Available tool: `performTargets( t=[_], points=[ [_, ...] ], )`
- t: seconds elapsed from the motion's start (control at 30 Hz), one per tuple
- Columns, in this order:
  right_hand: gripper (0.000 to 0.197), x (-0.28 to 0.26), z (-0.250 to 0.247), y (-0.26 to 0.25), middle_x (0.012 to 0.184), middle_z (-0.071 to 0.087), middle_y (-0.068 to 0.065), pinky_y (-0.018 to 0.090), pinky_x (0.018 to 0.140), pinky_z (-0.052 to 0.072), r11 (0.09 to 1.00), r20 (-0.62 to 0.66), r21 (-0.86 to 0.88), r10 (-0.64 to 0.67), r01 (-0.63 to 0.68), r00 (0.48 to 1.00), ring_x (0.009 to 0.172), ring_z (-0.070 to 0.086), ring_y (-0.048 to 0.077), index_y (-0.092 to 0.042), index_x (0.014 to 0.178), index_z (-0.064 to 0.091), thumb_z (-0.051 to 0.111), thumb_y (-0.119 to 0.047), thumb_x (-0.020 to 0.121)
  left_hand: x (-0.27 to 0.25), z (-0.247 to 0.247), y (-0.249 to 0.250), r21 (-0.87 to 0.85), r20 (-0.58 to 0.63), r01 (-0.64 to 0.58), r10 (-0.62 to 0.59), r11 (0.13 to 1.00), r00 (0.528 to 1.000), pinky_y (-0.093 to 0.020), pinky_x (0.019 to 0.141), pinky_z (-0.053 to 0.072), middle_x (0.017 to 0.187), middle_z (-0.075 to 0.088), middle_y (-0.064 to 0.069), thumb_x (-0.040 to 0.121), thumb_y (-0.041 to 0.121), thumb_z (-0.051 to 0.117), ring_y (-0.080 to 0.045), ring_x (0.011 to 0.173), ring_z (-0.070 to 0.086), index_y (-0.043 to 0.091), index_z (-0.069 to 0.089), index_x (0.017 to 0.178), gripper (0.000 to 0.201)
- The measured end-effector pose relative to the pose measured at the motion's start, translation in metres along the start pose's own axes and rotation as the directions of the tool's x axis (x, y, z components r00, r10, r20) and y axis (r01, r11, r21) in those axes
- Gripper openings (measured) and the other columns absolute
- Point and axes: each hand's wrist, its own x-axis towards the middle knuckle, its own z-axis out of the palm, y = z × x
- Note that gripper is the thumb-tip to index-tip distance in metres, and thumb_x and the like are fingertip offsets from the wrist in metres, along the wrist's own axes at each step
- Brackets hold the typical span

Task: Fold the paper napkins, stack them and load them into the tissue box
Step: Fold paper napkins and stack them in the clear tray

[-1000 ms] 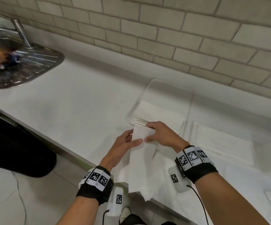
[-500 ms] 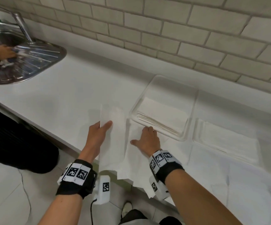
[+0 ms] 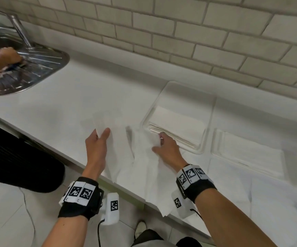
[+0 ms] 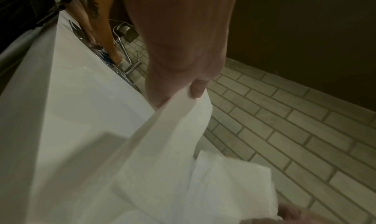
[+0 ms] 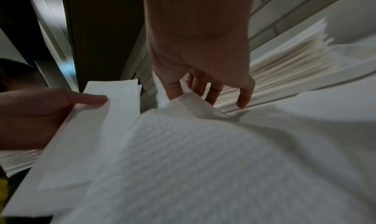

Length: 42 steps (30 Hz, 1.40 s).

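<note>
A white paper napkin (image 3: 140, 166) lies spread on the white counter, its near end hanging over the front edge. My left hand (image 3: 101, 134) pinches its left, folded-over strip (image 5: 114, 108) between thumb and fingers. My right hand (image 3: 159, 139) pinches the napkin's right top edge (image 5: 183, 98) with thumb and forefinger, the other fingers loose. Just beyond my right hand stands the clear tissue box (image 3: 208, 129), holding a stack of folded napkins (image 3: 178, 125). The left wrist view shows my thumb on the lifted napkin (image 4: 162, 163).
A second flat pile of napkins (image 3: 251, 155) sits right of the box, with loose sheets (image 3: 268, 202) nearer me. At the far left are a steel sink (image 3: 42, 68) and tap (image 3: 19, 31), where another person's hand (image 3: 3, 59) works. A brick wall backs the counter.
A second ago both hands held the napkin together at the box's front corner. My left hand has drawn its side away to the left, spreading the napkin; my right hand stayed by the box.
</note>
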Motion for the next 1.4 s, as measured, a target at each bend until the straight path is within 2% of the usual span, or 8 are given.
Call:
performTargets(
  t=[0.17,0.33,0.57,0.73,0.9,1.0,1.17,1.4],
  points=[
    [0.015,-0.007,-0.015,-0.001,0.079,0.072,0.013,0.039,0.071,0.055,0.977,0.025,0.209,-0.036,0.03,0.999,0.071,0.067,0.02,-0.007,0.073,0.068,0.074,-0.021,0.071,0.004,0.009,0.013,-0.083,-0.045,-0.122,0.118,0.989,0.992,-0.027,0.08,0.053,0.098,0.071,0.008,0.096,0.015,0.057,-0.011,0.092,0.068,0.019,0.068,0.107,0.016],
    [0.018,-0.014,-0.037,-0.025,0.078,0.072,-0.003,0.026,0.066,0.056,0.932,0.055,0.327,-0.18,0.153,0.982,0.068,0.07,0.008,-0.026,0.07,0.07,0.071,-0.016,0.084,0.012,0.021,0.017,-0.047,-0.005,-0.134,0.134,0.99,0.991,-0.033,0.084,0.053,0.095,0.071,0.006,0.096,0.016,0.056,-0.015,0.09,0.066,0.02,0.07,0.1,0.014],
    [0.016,-0.003,-0.05,-0.06,0.073,0.068,-0.008,0.026,0.066,0.054,0.907,-0.001,0.359,-0.237,0.221,0.972,0.067,0.065,0.008,-0.022,0.072,0.065,0.068,-0.016,0.088,-0.006,0.047,0.021,0.027,0.363,0.099,-0.102,0.995,0.926,-0.04,0.086,0.055,0.104,0.074,-0.01,0.095,0.012,0.053,-0.031,0.102,0.068,0.013,0.071,0.106,0.021],
    [0.023,-0.001,-0.043,-0.057,0.063,0.06,-0.014,0.018,0.054,0.043,0.938,-0.047,0.282,-0.196,0.201,0.979,0.054,0.055,0.002,-0.027,0.067,0.06,0.066,-0.022,0.088,-0.015,0.057,0.02,-0.054,0.56,0.261,-0.187,0.964,0.807,-0.037,0.095,0.054,0.122,0.07,-0.01,0.099,0.051,0.035,-0.026,0.114,0.066,0.012,0.06,0.129,0.055],
    [0.008,-0.008,-0.049,-0.016,0.079,0.068,0.002,0.04,0.063,0.058,0.962,-0.068,0.258,-0.074,0.089,0.995,0.065,0.066,0.018,-0.014,0.09,0.068,0.064,-0.022,0.09,-0.011,0.052,0.006,0.122,0.322,0.126,-0.159,0.985,0.933,-0.047,0.091,0.055,0.1,0.075,-0.01,0.092,0.019,0.064,-0.036,0.103,0.069,0.009,0.071,0.1,0.015],
    [0.008,-0.011,-0.047,0.028,0.088,0.071,0.005,0.037,0.076,0.056,0.993,-0.047,-0.114,-0.028,0.023,0.998,0.085,0.07,0.025,-0.013,0.086,0.073,0.065,-0.017,0.086,-0.007,0.045,0.01,0.119,0.293,0.102,-0.133,0.988,0.947,-0.047,0.09,0.055,0.1,0.075,-0.011,0.092,0.021,0.063,-0.032,0.097,0.071,0.014,0.071,0.094,0.011],
    [0.071,-0.02,-0.031,0.047,0.136,0.043,0.007,0.034,0.102,0.04,0.899,0.105,-0.435,0.003,0.043,0.995,0.127,0.044,0.023,-0.014,0.143,0.04,0.071,-0.029,0.082,-0.007,0.045,0.014,0.114,0.296,0.084,-0.115,0.99,0.948,-0.047,0.094,0.053,0.105,0.074,-0.011,0.093,0.021,0.062,-0.031,0.099,0.07,0.013,0.07,0.098,0.013],
    [0.059,-0.015,-0.026,0.048,0.124,0.041,0.001,0.038,0.096,0.034,0.87,0.043,-0.492,0.039,-0.013,0.998,0.123,0.036,0.023,-0.02,0.119,0.053,0.079,-0.036,0.067,-0.012,0.047,0.01,0.122,0.283,0.094,-0.126,0.988,0.951,-0.051,0.097,0.051,0.101,0.073,-0.009,0.092,0.021,0.062,-0.032,0.099,0.069,0.014,0.07,0.098,0.012]
  ],
)
